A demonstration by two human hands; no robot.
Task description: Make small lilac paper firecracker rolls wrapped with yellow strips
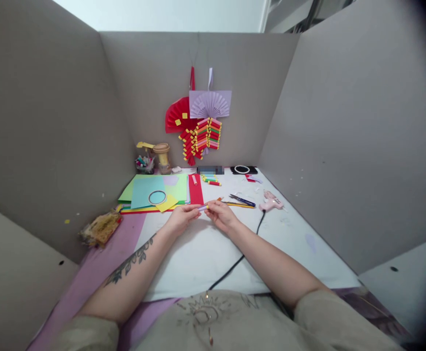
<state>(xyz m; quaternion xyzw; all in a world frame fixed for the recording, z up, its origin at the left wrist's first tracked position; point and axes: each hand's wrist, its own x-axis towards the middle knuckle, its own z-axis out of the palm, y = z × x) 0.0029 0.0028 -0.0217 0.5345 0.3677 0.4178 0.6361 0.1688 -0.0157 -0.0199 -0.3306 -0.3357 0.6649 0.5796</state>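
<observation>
My left hand (181, 218) and my right hand (222, 214) meet over the white table top (198, 258). Between their fingertips they pinch a small rolled paper tube (203, 207), pale purple with a yellow end. The fingers of both hands are closed round it. Just behind the hands lie a red paper strip (196, 191) and a stack of coloured paper sheets (154, 192) with a tape ring (157, 197) on top. Several finished small paper rolls (210, 180) lie further back.
A pink glue gun (270, 202) lies to the right, its black cord (235, 265) running toward me. Scissors and a pencil (240, 201) lie beside it. Paper fan decorations (198, 122) hang on the grey back wall. A jar and pen pot (153, 158) stand at the back left.
</observation>
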